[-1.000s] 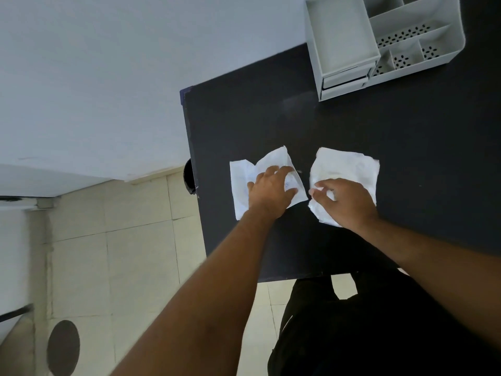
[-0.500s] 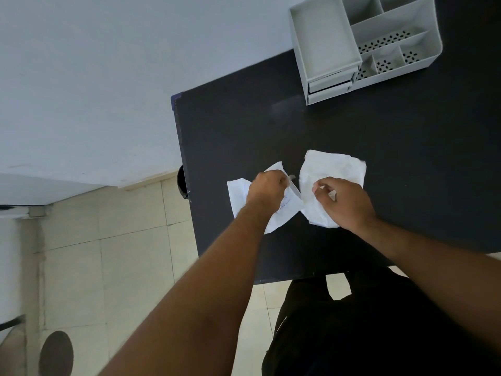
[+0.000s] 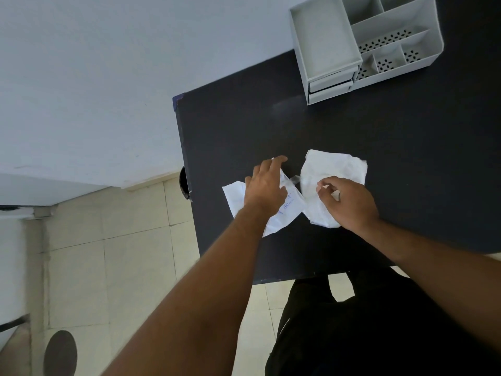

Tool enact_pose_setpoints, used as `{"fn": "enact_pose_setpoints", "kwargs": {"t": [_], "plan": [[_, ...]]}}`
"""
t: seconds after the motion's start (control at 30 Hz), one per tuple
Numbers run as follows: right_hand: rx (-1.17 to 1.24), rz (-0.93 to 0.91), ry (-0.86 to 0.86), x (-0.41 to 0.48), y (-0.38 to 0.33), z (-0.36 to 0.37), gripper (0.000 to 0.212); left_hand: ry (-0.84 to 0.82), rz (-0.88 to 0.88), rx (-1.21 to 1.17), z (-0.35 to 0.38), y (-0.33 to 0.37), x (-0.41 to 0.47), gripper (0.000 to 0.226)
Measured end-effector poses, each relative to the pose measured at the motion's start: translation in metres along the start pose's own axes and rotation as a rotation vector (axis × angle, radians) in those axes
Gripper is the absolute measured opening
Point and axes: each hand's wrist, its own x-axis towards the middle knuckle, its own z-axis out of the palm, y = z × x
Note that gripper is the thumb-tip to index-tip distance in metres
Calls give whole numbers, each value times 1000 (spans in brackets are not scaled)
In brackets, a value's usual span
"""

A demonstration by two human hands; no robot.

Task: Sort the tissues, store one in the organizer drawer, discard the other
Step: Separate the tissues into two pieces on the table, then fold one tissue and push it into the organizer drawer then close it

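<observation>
Two white tissues lie side by side on the black table [image 3: 393,131]. The left tissue [image 3: 288,210] has blue writing on it. My left hand [image 3: 265,188] rests flat on it with the fingers stretched toward its far corner. The right tissue [image 3: 336,164] is crumpled and plain. My right hand [image 3: 349,204] has its fingers curled, pinching the tissue's near left part. The grey organizer [image 3: 423,54] stands at the table's far right, with its drawers [image 3: 330,84] facing me and pushed in.
The table's left edge [image 3: 187,169] runs next to a pale wall and a tiled floor. A dark round object [image 3: 183,183] peeks out under that edge. A grey disc [image 3: 60,354] lies on the floor at the lower left. My dark trousers are below the near edge.
My left hand has gone from gripping the written tissue to lying stretched out over it. My right hand keeps its pinch on the plain tissue. The view has shifted slightly.
</observation>
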Motion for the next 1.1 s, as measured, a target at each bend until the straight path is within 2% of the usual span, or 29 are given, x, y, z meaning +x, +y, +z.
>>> {"fn": "enact_pose_setpoints", "kwargs": {"t": [0.07,0.2,0.3,0.37,0.43,0.5,0.57,0.67,0.7,0.77,0.87,0.93,1.03,1.1], "plan": [[-13,3,41,-1,2,-1,26,53,68,-74,-1,5,-1,63],[-63,42,114,-3,5,-5,33,127,193,-144,7,30,-6,35],[-66,160,221,-5,10,-10,49,29,179,-132,19,50,-6,44],[22,264,266,-6,15,-15,64,-49,118,-85,26,61,-4,52],[150,397,252,-3,15,-23,77,-104,23,-44,31,71,-1,58],[238,517,194,1,14,-28,81,-140,-50,-61,35,81,0,61],[266,573,147,7,15,-32,64,-166,-53,-40,38,89,0,62],[311,593,124,14,18,-36,13,-162,-22,13,38,101,-1,64],[358,607,144,15,20,-40,5,-152,-26,1,38,105,-2,65],[491,623,218,15,22,-48,5,-131,-26,-48,36,109,-3,64],[688,602,251,16,24,-60,24,-41,42,-214,38,109,-4,56],[810,595,193,16,25,-68,34,24,-7,-394,38,110,1,59],[1007,585,102,17,24,-79,39,-79,-340,-870,24,112,12,66],[1119,608,87,18,20,-87,31,-211,-526,-1061,16,105,20,75]]}}
